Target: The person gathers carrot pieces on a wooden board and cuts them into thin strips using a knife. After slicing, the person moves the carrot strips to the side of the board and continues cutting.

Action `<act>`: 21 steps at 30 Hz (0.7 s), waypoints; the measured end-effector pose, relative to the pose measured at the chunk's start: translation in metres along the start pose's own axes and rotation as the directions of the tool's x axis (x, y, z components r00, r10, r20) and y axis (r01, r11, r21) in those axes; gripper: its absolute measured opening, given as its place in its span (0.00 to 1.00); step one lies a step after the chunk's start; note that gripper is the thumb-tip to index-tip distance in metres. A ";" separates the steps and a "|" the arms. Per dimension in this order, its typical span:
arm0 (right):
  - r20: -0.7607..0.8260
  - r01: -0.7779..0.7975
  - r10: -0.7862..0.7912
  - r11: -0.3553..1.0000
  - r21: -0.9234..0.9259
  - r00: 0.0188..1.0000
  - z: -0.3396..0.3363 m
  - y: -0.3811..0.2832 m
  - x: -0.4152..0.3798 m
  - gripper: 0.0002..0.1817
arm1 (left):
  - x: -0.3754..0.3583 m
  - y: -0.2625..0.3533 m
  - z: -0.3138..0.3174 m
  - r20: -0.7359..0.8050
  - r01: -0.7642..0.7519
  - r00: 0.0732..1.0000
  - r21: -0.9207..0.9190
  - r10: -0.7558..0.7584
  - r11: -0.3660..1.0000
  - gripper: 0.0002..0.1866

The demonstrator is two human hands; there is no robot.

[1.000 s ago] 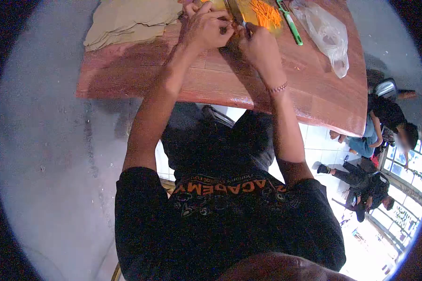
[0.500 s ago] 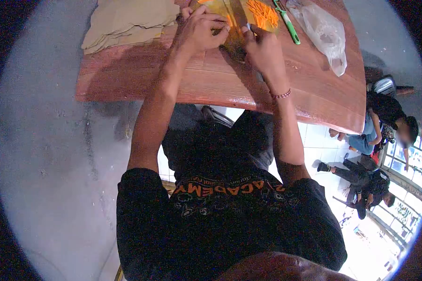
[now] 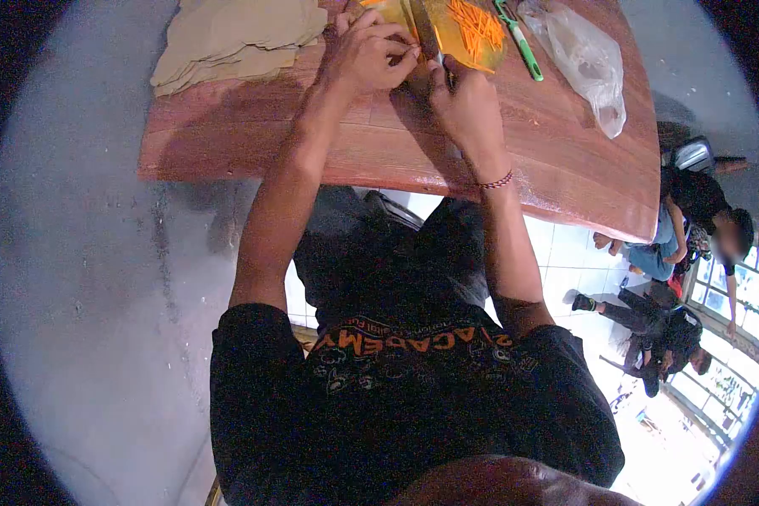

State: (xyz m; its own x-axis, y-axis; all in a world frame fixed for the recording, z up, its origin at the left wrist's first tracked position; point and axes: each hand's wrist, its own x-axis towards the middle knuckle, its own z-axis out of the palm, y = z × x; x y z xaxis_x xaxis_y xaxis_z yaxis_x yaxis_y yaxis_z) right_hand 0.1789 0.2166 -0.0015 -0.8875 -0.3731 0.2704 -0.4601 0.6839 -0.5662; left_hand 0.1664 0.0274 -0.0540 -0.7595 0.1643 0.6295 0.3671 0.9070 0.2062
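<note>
My right hand (image 3: 468,97) is closed around the handle of a knife (image 3: 425,30), whose blade points away from me over a yellowish cutting board (image 3: 487,65). Just left of the blade, my left hand (image 3: 373,55) has its fingers curled down on an orange piece of carrot; the fingers hide most of it. Thin carrot strips (image 3: 476,25) lie in a loose pile on the board, right of the knife. The far part of the board is cut off by the top of the view.
A green-handled peeler (image 3: 527,54) and a crumpled clear plastic bag (image 3: 578,59) lie right of the board on the wooden table (image 3: 565,160). Brown sheets (image 3: 236,38) are stacked at the left. Other people (image 3: 662,333) sit off to the right, beyond the table.
My right hand and the knife have shifted slightly left, closer to my left hand, with the wrist turned a little. The left hand keeps nearly the same place.
</note>
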 end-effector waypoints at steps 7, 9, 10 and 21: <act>0.014 0.059 -0.058 0.993 -0.103 0.998 0.004 -0.002 0.002 0.17 | 0.000 -0.002 0.003 -0.017 -0.019 1.000 -0.013 0.019 1.000 0.08; 0.015 0.108 -0.107 0.985 -0.134 0.994 0.009 0.001 0.003 0.17 | 0.000 -0.002 0.003 -0.019 -0.018 1.000 -0.007 0.017 1.000 0.08; 0.001 0.133 -0.134 0.982 -0.131 0.991 0.011 0.002 0.004 0.17 | 0.000 -0.001 0.002 -0.006 -0.018 1.000 0.006 0.018 1.000 0.08; 0.055 -0.052 0.052 0.999 -0.004 0.997 0.009 0.016 0.060 0.21 | 0.000 0.002 -0.005 -0.080 -0.046 0.995 0.122 0.056 0.991 0.08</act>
State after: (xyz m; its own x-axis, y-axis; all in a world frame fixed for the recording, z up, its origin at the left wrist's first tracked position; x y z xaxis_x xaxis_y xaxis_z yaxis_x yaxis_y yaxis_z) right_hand 0.1188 0.1994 -0.0012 -0.9072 -0.3714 0.1973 -0.4138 0.7045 -0.5766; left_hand 0.1699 0.0272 -0.0501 -0.6922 0.1837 0.6979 0.3334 0.9391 0.0835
